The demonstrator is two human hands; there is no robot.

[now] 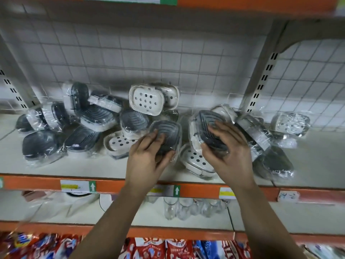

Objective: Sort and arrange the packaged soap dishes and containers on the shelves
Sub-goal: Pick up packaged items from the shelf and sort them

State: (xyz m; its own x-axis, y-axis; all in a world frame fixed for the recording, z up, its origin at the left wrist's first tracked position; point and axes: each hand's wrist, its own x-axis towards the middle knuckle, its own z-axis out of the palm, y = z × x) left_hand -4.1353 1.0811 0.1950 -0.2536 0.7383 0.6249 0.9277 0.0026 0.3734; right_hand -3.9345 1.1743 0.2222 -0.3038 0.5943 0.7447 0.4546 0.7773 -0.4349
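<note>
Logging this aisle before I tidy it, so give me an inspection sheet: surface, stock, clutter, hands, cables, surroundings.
Surface: white shelf, orange front edge.
Job's things: wrapped soap dishes, grey and white, heaped loosely; left pile and right pile.
Clutter: nothing seen.
Grippers: left hand grips a grey dish; right hand grips a second grey dish.
Cables: nothing seen.
Surroundings: wire grid behind; glasses on the shelf below; red packets lower.
</note>
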